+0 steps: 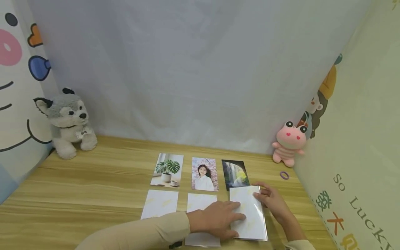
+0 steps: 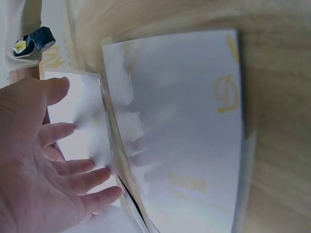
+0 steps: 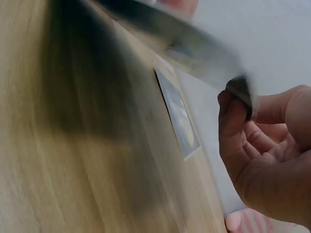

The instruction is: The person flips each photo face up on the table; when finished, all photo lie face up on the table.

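Observation:
My right hand (image 1: 276, 205) pinches the upper right corner of a glossy photo print (image 1: 250, 222), its white, yellow-marked back facing up. In the right wrist view, the corner of the print (image 3: 206, 56) is lifted between thumb and fingers, and its blurred picture side shows beneath. My left hand (image 1: 218, 217) reaches across from the left with straight, spread fingers over the same print; whether every fingertip touches it, I cannot tell. Left of that lies another face-down print (image 1: 201, 201), partly covered by the left hand, and beyond it one more face-down print (image 1: 160, 205).
Behind stand three face-up photos in a row: a potted plant (image 1: 168, 170), a portrait (image 1: 204, 173) and a waterfall (image 1: 235, 175). A purple ring (image 1: 284, 175) lies right, near a pink plush frog (image 1: 290, 142). At left sits a plush husky (image 1: 70, 125). Walls enclose the wooden table (image 1: 109, 180).

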A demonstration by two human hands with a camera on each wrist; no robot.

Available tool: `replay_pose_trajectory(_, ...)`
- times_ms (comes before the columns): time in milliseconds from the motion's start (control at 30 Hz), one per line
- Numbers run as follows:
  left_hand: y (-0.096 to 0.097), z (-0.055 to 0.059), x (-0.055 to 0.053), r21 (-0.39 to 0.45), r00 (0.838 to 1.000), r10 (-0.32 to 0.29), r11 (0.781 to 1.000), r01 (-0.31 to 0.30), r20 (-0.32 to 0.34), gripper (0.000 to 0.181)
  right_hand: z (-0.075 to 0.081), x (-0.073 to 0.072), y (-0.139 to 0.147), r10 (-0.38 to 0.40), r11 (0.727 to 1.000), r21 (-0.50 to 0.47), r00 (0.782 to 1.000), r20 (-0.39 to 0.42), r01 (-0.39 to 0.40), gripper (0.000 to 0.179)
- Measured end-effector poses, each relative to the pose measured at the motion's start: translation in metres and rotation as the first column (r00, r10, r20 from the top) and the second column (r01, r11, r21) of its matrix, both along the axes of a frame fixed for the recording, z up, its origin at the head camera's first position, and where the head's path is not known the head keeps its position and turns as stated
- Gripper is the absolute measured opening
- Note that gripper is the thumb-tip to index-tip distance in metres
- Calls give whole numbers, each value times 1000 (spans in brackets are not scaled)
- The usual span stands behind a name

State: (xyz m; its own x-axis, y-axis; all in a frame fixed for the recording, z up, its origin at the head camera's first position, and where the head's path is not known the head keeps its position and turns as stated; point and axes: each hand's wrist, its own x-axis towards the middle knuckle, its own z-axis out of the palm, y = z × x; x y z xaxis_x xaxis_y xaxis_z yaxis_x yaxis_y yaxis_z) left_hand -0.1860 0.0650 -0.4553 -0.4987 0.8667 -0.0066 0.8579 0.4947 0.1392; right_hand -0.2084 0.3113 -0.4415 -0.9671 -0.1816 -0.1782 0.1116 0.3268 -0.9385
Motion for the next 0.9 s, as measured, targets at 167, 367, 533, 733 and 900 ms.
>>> replay_pose_trajectory(167, 2, 2, -2, 117, 993, -3, 993, -11, 117, 67, 5, 2, -2, -102, 993, -53, 995, 18, 103, 52)
replay_pose_trajectory(367, 5, 6, -4, 216, 995, -11, 976, -10, 94, 83, 12, 2, -10, -221, 957, -188, 975, 19, 221, 35)
replay_pose_trajectory(533, 6, 10, -3, 268, 999, 16, 963, -24, 32, 94, 17, 3, -16, -273, 916, -292, 961, 44, 273, 24)
replay_pose_trajectory(733, 10, 7, -3, 358, 995, 94, 931, -71, -45, 98, 20, 1, -25, -295, 879, -374, 954, 62, 296, 24)
replay_pose_trajectory(900, 11, 3, -7, 410, 989, 126, 908, -86, -71, 90, 20, -2, -33, -310, 856, -413, 948, 68, 310, 23)
